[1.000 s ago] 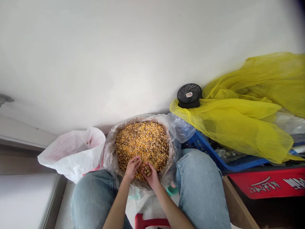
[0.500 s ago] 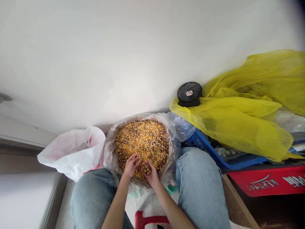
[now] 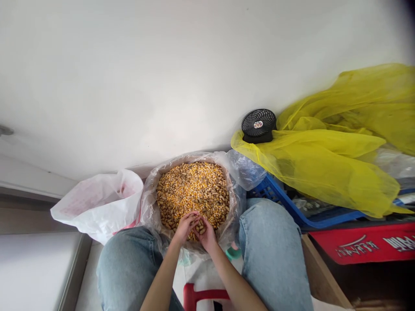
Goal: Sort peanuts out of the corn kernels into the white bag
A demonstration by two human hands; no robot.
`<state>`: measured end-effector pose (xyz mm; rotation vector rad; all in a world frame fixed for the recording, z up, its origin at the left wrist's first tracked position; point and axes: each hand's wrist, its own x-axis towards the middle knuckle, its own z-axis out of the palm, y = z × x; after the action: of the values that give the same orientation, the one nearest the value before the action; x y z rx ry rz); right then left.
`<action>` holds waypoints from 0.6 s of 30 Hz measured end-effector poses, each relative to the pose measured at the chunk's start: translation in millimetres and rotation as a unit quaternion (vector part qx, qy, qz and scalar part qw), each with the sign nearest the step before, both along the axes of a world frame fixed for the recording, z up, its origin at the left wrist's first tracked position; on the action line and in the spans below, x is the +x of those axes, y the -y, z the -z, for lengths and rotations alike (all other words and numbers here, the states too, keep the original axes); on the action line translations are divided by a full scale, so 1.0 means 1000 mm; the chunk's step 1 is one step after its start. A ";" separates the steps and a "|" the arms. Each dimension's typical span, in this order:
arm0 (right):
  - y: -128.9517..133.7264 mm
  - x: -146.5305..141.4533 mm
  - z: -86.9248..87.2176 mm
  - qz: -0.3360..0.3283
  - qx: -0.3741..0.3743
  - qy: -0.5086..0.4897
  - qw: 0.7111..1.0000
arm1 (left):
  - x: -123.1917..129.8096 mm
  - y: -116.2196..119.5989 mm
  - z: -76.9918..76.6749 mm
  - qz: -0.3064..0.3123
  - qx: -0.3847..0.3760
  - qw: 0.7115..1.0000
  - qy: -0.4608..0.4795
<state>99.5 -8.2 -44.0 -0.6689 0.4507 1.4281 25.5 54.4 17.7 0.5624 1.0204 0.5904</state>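
Observation:
A bag lined with clear plastic [image 3: 149, 196] stands between my knees, filled with yellow corn kernels [image 3: 194, 183] and unshelled peanuts [image 3: 215, 201]. Over its near side, my right hand [image 3: 209, 237] cups several peanuts [image 3: 201, 228] in curled fingers. My left hand [image 3: 185, 226] meets it there, its fingertips bent together and touching the right hand's fingers. Whatever lies between the left fingertips is too small to make out.
An open white sack [image 3: 119, 216] stands to the left. On the right are a blue plastic basket [image 3: 288, 211], yellow mesh cloth [image 3: 324, 160] and a small black fan [image 3: 258, 125]. A wall [image 3: 162, 77] rises behind; a red stool [image 3: 207, 295] shows below.
My left hand has moved right and slightly down, so its fingers now meet the right hand. The right hand still cups the peanuts.

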 end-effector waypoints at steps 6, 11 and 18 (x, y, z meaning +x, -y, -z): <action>-0.002 0.000 0.003 0.005 0.006 0.000 1.000 | 0.000 0.003 0.001 -0.016 -0.034 0.999 0.039; -0.002 0.001 -0.001 -0.002 0.004 0.003 1.000 | -0.005 -0.002 0.007 -0.046 -0.083 0.994 0.061; -0.002 0.001 0.000 -0.002 0.010 -0.004 1.000 | -0.006 -0.002 0.006 0.009 -0.052 0.999 -0.014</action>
<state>100.9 -6.2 -44.1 -0.6482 0.4413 1.4372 19.2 56.0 11.5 0.4889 1.0646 0.5120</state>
